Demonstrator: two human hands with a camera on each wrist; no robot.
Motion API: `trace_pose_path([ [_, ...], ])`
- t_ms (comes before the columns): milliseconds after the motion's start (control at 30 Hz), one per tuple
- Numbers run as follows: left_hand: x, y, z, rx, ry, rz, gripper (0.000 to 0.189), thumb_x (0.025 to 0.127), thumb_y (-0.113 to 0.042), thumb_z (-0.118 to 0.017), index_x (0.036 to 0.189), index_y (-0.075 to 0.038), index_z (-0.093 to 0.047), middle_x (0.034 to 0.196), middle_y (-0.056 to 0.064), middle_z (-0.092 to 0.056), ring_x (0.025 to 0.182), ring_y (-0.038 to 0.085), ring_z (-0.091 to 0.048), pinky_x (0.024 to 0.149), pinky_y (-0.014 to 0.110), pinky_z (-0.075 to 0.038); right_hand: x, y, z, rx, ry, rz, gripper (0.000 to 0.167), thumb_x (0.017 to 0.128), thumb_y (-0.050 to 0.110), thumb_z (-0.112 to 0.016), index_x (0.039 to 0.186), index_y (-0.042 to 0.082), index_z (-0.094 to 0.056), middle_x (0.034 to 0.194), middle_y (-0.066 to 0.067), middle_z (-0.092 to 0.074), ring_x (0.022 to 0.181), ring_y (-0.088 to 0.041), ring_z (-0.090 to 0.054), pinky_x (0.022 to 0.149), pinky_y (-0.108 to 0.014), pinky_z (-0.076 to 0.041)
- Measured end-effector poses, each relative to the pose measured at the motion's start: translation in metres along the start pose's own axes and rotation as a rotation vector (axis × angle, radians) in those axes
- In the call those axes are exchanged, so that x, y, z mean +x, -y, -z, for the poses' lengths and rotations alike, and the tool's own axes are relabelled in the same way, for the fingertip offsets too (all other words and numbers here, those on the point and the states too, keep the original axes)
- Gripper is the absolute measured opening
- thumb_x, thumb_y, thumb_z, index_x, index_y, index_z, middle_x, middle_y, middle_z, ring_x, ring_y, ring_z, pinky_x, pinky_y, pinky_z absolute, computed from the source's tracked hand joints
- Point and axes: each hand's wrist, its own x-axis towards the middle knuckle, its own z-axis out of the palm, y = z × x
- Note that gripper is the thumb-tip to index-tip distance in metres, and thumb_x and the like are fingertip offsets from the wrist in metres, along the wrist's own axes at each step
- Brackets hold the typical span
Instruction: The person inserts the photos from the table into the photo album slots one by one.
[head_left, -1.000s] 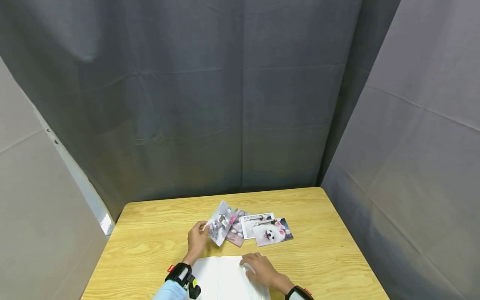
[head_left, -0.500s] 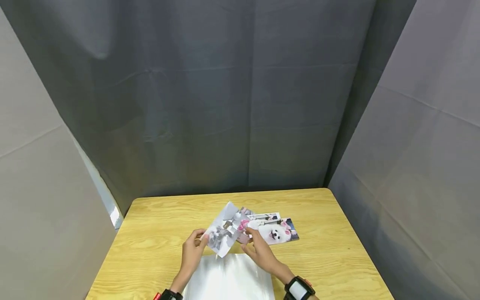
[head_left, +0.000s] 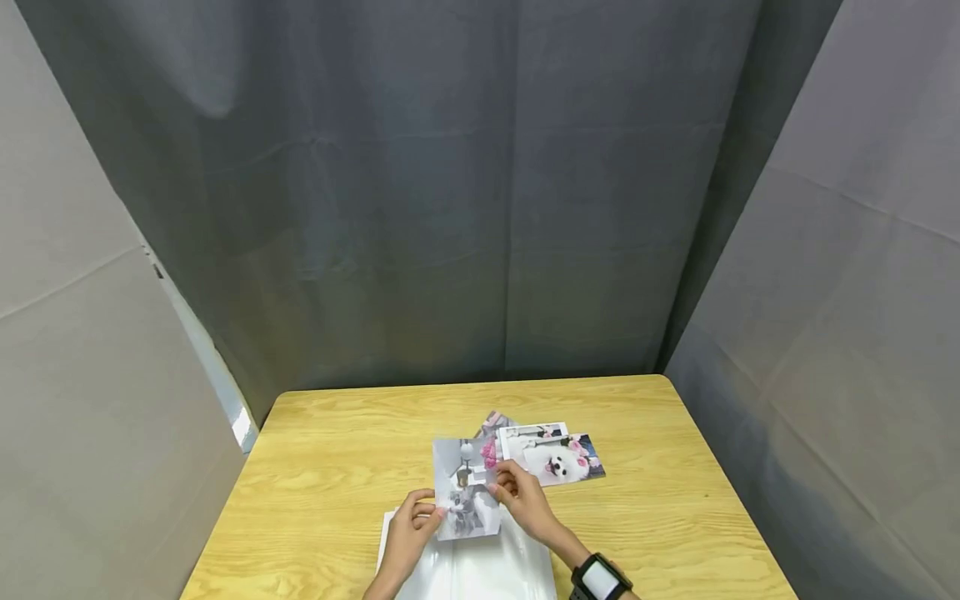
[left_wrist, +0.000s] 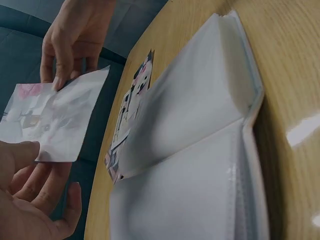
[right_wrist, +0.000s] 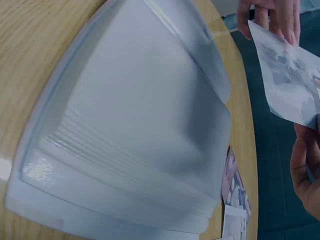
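A photo print (head_left: 465, 492) in greyish tones with a pink patch at one edge is held up between both hands. My left hand (head_left: 411, 533) pinches its left edge between thumb and fingers. At the opposite edge my right hand (head_left: 528, 504) pinches it the same way. Beneath lies an open photo album (head_left: 480, 575) with clear plastic sleeve pages, partly covered by the photo in the head view. Its layered page edges (right_wrist: 100, 155) fan out in the right wrist view, and the centre fold (left_wrist: 200, 145) shows in the left wrist view.
Beyond the album, several other photos overlap on the wooden table (head_left: 337, 450): a white dog with pink flowers (head_left: 566, 460), a white-bordered print (head_left: 517, 442) and a pinkish one (head_left: 495, 422). A dark grey curtain (head_left: 420, 250) hangs behind the table, with pale cloth walls at the sides.
The left hand has brought the photo nearer, over the album, and it has turned more upright. My right hand has left the album page and taken hold of the photo's right edge.
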Motion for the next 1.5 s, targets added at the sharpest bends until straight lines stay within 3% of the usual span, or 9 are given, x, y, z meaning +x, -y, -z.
trace_pose_path([
  [133,0.007,0.000,0.001,0.008,-0.006,-0.035,0.031,0.092,0.002,-0.066,0.120,0.011,-0.056,0.093,0.022,-0.069,0.078,0.034,-0.070,0.067,0.024,-0.055,-0.005,-0.013,0.001,0.068,0.099,-0.071,0.019,0.088,-0.012,-0.064,0.104,-0.015,-0.055,0.082,-0.023,-0.061,0.064,-0.015,-0.055,0.055,-0.021,-0.048],
  [300,0.012,0.005,-0.004,0.011,-0.010,-0.074,0.031,0.090,0.000,-0.069,0.117,0.009,-0.057,0.091,0.017,-0.069,0.076,0.025,-0.070,0.067,0.024,-0.056,-0.003,-0.041,0.003,0.129,0.169,-0.106,0.017,0.092,-0.005,-0.064,0.105,-0.012,-0.055,0.083,-0.018,-0.061,0.062,-0.013,-0.054,0.051,-0.033,-0.053],
  [533,0.008,0.021,-0.023,0.306,-0.133,-0.230,0.023,0.083,-0.001,-0.076,0.098,-0.007,-0.061,0.081,-0.002,-0.053,0.069,0.008,-0.053,0.060,0.020,-0.049,0.012,-0.056,0.017,0.149,0.098,-0.114,0.014,0.092,-0.005,-0.063,0.102,-0.011,-0.054,0.082,-0.019,-0.060,0.062,-0.034,-0.058,0.051,-0.043,-0.056],
  [600,0.005,0.026,-0.027,0.432,-0.067,-0.309,0.025,0.082,-0.003,-0.078,0.098,-0.010,-0.060,0.083,-0.003,-0.051,0.072,0.011,-0.052,0.061,0.023,-0.048,0.017,-0.061,0.019,0.139,0.042,-0.107,0.013,0.092,-0.007,-0.062,0.101,-0.011,-0.053,0.080,-0.020,-0.058,0.062,-0.036,-0.058,0.052,-0.043,-0.056],
  [767,0.004,0.034,-0.034,0.755,0.259,-0.561,0.037,0.084,-0.021,-0.079,0.118,-0.013,-0.064,0.117,0.006,-0.061,0.108,0.024,-0.059,0.082,0.039,-0.053,0.030,-0.073,0.021,0.119,-0.105,-0.103,0.011,0.092,-0.013,-0.058,0.097,-0.013,-0.048,0.076,-0.025,-0.056,0.061,-0.044,-0.057,0.055,-0.047,-0.057],
  [933,0.008,0.040,-0.040,0.908,0.427,-0.637,0.053,0.090,-0.035,-0.070,0.134,-0.008,-0.059,0.143,0.022,-0.049,0.133,0.037,-0.046,0.102,0.054,-0.043,0.035,-0.068,0.020,0.193,-0.149,-0.156,0.012,0.092,-0.016,-0.054,0.095,-0.017,-0.042,0.073,-0.024,-0.049,0.060,-0.039,-0.057,0.059,-0.050,-0.057],
  [1167,0.004,0.052,-0.042,0.948,0.426,-0.694,0.048,0.093,-0.039,-0.064,0.130,-0.009,-0.063,0.140,0.024,-0.052,0.129,0.040,-0.049,0.100,0.058,-0.043,0.037,-0.052,0.018,0.314,-0.148,-0.235,0.017,0.093,-0.016,-0.052,0.101,-0.021,-0.038,0.076,-0.019,-0.046,0.060,-0.014,-0.056,0.056,-0.027,-0.057],
  [1267,0.005,0.057,-0.043,0.944,0.388,-0.721,0.047,0.092,-0.039,-0.066,0.129,-0.010,-0.064,0.138,0.023,-0.053,0.128,0.039,-0.050,0.100,0.057,-0.044,0.038,-0.057,0.015,0.283,-0.177,-0.245,0.016,0.092,-0.016,-0.052,0.100,-0.020,-0.039,0.074,-0.021,-0.049,0.057,-0.012,-0.055,0.055,-0.031,-0.058],
  [1500,0.001,0.065,-0.045,0.923,0.365,-0.741,0.046,0.091,-0.037,-0.068,0.128,-0.011,-0.064,0.137,0.022,-0.054,0.127,0.039,-0.050,0.101,0.055,-0.043,0.030,-0.099,0.001,0.222,-0.186,-0.313,0.015,0.091,-0.015,-0.056,0.097,-0.012,-0.043,0.071,-0.012,-0.051,0.062,-0.052,-0.059,0.061,-0.060,-0.054],
])
